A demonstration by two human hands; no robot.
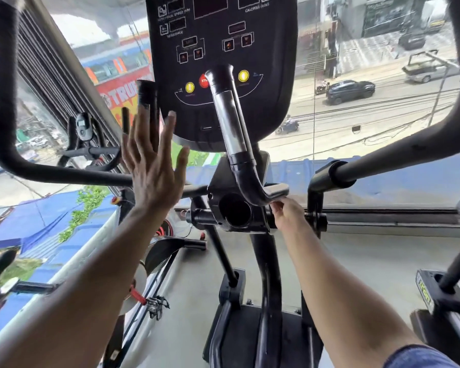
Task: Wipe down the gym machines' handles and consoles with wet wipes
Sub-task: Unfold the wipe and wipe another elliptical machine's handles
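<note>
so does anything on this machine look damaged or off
Yes. The centre handle in front of the console has lost its grip covering along the middle, leaving bare shiny metal between black ends. No wipe shows in either hand.

dark SUV [350, 91] on street; motorcycle [287, 126]; blue roof [32, 221]; pedal [157, 305]

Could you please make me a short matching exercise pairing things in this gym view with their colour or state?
1. left hand
2. right hand
3. stop button
4. centre handle

A. red
B. raised, fingers spread, holding nothing
C. chrome middle, black ends
D. at the handle's lower bend, below the console

Pairs: 1-B, 2-D, 3-A, 4-C
</note>
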